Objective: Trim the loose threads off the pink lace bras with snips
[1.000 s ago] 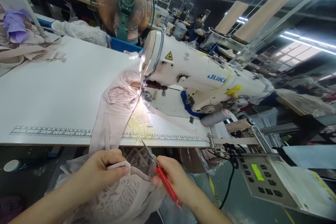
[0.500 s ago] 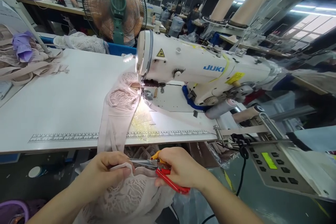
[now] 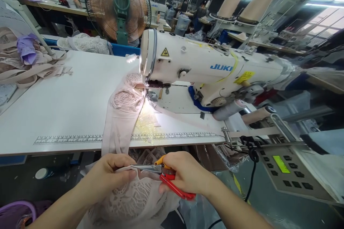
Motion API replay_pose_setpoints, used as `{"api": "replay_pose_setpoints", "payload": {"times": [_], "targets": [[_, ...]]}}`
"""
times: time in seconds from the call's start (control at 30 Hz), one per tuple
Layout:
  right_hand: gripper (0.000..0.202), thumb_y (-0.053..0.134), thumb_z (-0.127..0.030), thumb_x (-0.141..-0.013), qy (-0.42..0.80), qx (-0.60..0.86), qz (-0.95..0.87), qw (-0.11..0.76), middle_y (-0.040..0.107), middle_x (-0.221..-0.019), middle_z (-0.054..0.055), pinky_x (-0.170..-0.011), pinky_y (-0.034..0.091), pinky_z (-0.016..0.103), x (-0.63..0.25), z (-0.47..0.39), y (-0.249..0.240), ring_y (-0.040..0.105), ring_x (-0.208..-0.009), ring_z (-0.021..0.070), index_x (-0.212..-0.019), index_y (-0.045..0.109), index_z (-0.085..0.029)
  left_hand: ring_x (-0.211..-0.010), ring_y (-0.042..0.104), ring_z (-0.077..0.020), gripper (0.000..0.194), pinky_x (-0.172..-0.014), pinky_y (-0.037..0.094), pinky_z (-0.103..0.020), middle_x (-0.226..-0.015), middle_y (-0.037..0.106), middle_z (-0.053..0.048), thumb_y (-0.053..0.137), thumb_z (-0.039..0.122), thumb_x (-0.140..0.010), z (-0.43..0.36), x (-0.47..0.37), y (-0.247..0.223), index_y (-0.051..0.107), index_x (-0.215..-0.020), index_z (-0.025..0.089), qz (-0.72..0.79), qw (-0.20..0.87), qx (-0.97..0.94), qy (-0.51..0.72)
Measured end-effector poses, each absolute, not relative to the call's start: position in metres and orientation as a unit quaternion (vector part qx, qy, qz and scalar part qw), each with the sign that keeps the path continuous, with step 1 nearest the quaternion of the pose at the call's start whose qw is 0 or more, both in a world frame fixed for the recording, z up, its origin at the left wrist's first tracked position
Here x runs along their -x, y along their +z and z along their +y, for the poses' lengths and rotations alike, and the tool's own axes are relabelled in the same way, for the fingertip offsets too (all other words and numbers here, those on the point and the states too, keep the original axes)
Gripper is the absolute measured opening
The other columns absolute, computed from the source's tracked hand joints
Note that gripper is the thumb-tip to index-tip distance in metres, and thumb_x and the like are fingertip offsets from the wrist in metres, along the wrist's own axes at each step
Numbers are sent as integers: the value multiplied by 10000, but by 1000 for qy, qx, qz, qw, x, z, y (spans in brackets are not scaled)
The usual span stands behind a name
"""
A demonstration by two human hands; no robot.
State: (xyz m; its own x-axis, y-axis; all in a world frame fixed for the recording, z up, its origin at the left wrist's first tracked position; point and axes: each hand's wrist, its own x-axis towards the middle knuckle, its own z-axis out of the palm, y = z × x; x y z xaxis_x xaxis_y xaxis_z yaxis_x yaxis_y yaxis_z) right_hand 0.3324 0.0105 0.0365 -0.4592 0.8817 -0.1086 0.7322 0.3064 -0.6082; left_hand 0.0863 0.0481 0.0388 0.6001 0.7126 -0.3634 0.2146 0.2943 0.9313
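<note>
- Looks to me like the snipping step: the red-and-yellow-handled snips reach flat across to the top edge of the pale pink lace fabric, blade tips right by the other hand's fingertips.
- Left hand: thumb and forefinger pinching that edge. The lace part hangs below both hands, in front of the white sewing table.
- Right hand: fingers wrapped round the snips' handles. Can't tell if the blades have cloth or thread between them.
- More pink fabric lies under the head of the JUKI sewing machine and drops over the table edge; can't see if it's all one piece.
- Next move, imo, calls for a steady pinch, a small squeeze, and tips clear of the left thumb.
</note>
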Motion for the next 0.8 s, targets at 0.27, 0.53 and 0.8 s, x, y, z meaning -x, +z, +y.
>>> {"api": "replay_pose_setpoints", "payload": {"times": [0.27,0.53,0.8], "targets": [[518,564,-576,-771,345,504,-776,153,322,-537,-54,-469,204,233,-330,9,30,254,-494,93,-556,272,-206,-715,545,-163,133,-639,425,-246,-804,612,-34,674,302,-754,48,-85,40,741,-685,211,399,691,-566,207],[500,825,-428,-508,411,498,-719,258,540,-786,9,-596,405,258,-301,12,16,488,-675,159,-780,480,-190,-653,518,-158,132,-603,401,-257,-701,563,-22,674,282,-755,44,-81,46,734,-663,209,430,625,-594,267],[359,611,-92,-619,424,500,-718,235,382,-676,-49,-506,284,212,-292,-10,-6,338,-555,99,-666,282,-227,-678,556,-168,126,-590,431,-221,-729,643,-26,673,320,-744,31,-59,53,692,-701,203,544,492,-621,276]]}}
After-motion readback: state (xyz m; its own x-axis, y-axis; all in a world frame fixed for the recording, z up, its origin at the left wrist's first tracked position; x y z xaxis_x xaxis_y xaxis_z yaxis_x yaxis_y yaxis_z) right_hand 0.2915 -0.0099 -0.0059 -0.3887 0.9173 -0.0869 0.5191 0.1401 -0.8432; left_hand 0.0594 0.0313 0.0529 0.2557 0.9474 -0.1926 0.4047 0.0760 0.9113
